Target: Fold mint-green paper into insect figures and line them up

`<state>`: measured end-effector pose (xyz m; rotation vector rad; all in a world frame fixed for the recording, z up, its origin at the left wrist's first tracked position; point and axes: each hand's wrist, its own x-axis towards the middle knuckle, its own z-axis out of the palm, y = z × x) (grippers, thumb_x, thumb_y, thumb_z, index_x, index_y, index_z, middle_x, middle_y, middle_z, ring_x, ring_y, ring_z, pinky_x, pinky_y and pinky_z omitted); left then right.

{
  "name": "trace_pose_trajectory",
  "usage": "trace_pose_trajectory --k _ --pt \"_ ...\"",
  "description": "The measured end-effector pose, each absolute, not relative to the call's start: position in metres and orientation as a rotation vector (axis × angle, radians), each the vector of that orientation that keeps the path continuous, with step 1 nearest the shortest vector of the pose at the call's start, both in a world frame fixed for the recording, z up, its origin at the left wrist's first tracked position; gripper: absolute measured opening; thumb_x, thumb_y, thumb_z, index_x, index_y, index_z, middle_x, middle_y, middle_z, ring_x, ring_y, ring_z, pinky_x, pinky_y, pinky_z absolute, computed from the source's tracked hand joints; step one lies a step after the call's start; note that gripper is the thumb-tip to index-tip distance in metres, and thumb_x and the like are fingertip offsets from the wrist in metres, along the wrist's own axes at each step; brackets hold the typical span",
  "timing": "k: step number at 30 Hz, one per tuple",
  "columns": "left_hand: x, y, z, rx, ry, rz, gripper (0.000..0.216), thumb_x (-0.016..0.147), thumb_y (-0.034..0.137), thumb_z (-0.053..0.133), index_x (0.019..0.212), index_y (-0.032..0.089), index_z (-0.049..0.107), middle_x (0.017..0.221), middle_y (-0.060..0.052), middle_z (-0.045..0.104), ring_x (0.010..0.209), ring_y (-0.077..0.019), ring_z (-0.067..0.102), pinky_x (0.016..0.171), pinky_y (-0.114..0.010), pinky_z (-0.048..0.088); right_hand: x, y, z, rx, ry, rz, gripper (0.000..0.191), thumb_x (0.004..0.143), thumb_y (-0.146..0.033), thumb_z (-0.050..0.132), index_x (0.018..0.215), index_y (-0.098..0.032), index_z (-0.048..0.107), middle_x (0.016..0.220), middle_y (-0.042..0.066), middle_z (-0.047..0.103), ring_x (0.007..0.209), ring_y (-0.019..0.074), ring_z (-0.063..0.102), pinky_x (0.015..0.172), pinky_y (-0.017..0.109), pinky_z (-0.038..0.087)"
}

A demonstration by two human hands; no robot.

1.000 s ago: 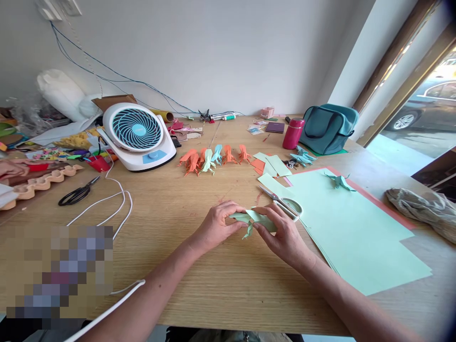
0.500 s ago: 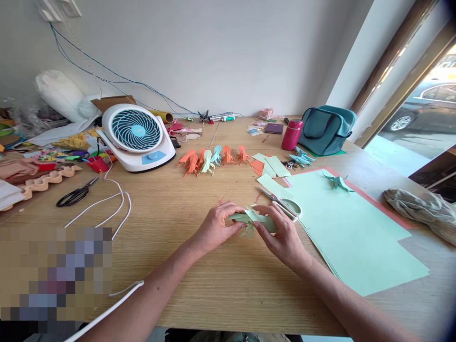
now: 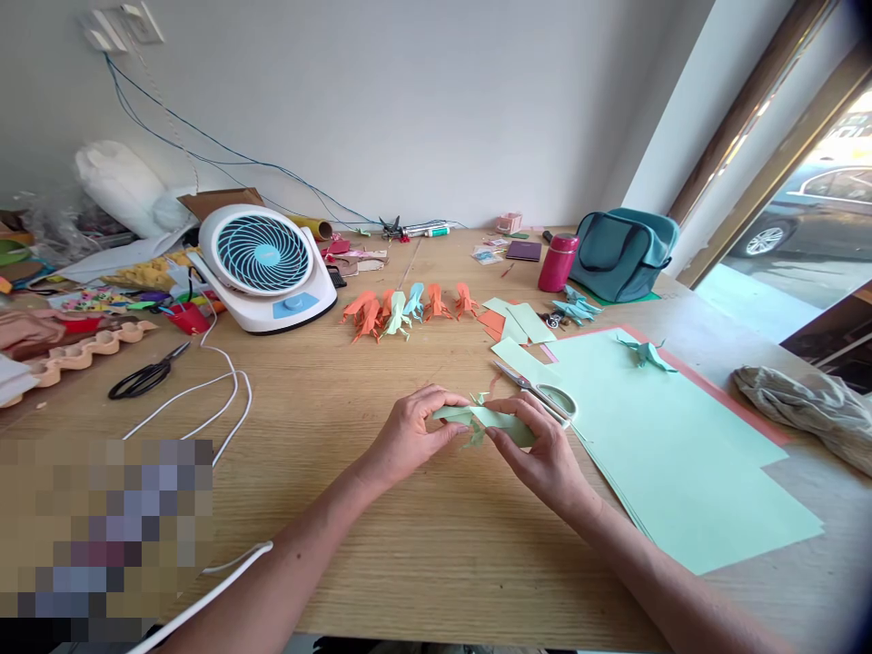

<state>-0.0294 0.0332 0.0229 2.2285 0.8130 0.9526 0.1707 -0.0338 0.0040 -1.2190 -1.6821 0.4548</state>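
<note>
A pale green folded paper figure (image 3: pixel 500 421) is held between my two hands just above the table, with thin cut legs sticking out at its middle. My left hand (image 3: pixel 423 423) pinches its left part between thumb and fingers. On the other side, my right hand (image 3: pixel 537 438) grips the right part the same way. Fingers cover both ends of the paper. White-handled scissors (image 3: pixel 555 400) lie right behind my right hand. Large pale green sheets (image 3: pixel 681 445) are spread to the right, with a blue-green paper figure (image 3: pixel 647 352) on them.
Finished-looking orange, green and blue paper figures (image 3: pixel 436 302) stand in a row behind my hands. Cut paper pieces (image 3: pixel 521 322), a pink bottle (image 3: pixel 559 263) and a teal bag (image 3: pixel 623 256) are farther back. A fan (image 3: pixel 262 259), black scissors (image 3: pixel 146 374) and white cable (image 3: pixel 238 400) occupy the left.
The upper paper flap between my fingers has come down flatter, and the figure's two sides now spread apart more evenly. Both hands keep their hold in nearly the same place.
</note>
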Motion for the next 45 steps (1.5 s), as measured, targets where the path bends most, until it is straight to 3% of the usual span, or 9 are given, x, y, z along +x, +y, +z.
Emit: trace_pose_trajectory --k 10,19,29,37,45 --pt "-0.0298 0.0339 0.0221 2.209 0.828 0.964 0.021 0.083 0.013 0.069 0.102 0.022 0.070 0.099 -0.002 0.071 0.093 -0.0159 0.065 0.083 -0.025 0.048 0.1741 -0.0316 -0.0003 -1.207 -1.687 0.431 0.020 0.092 -0.028 0.061 0.111 -0.025 0.066 0.093 0.006 0.062 0.084 0.0227 0.060 0.072 0.035 0.050" --pt "-0.0280 0.0311 0.0260 2.102 0.882 0.944 0.022 0.080 0.015 0.067 0.102 0.022 0.070 0.097 -0.003 0.069 0.083 -0.0143 0.062 0.063 -0.020 0.046 0.1734 -0.0313 -0.0004 -1.219 -1.678 0.460 0.019 0.092 -0.028 0.061 0.110 -0.025 0.066 0.092 0.006 0.060 0.082 0.0223 0.059 0.069 0.035 0.049" --pt "-0.0315 0.0345 0.0282 2.036 0.865 0.926 0.019 0.081 0.019 0.068 0.099 0.019 0.072 0.093 -0.004 0.068 0.074 -0.0120 0.058 0.059 -0.019 0.044 0.1733 -0.0322 0.0006 -1.211 -1.718 0.449 0.020 0.092 -0.022 0.060 0.110 -0.027 0.068 0.090 0.005 0.058 0.083 0.0221 0.058 0.071 0.036 0.049" --pt "-0.0326 0.0346 0.0301 2.068 0.856 0.874 0.019 0.082 0.018 0.068 0.100 0.020 0.071 0.096 -0.004 0.068 0.083 -0.0146 0.061 0.063 -0.021 0.046 0.1721 -0.0326 -0.0013 -1.213 -1.742 0.405 0.023 0.091 -0.020 0.060 0.111 -0.027 0.068 0.089 0.005 0.058 0.082 0.0216 0.058 0.070 0.035 0.051" --pt "-0.0334 0.0357 0.0231 2.264 0.726 0.876 0.020 0.085 0.015 0.069 0.103 0.022 0.068 0.100 -0.003 0.069 0.096 -0.0174 0.063 0.085 -0.027 0.046 0.1705 -0.0332 0.0006 -1.172 -1.796 0.322 0.028 0.090 -0.015 0.059 0.115 -0.026 0.063 0.091 0.005 0.057 0.081 0.0204 0.058 0.070 0.034 0.051"
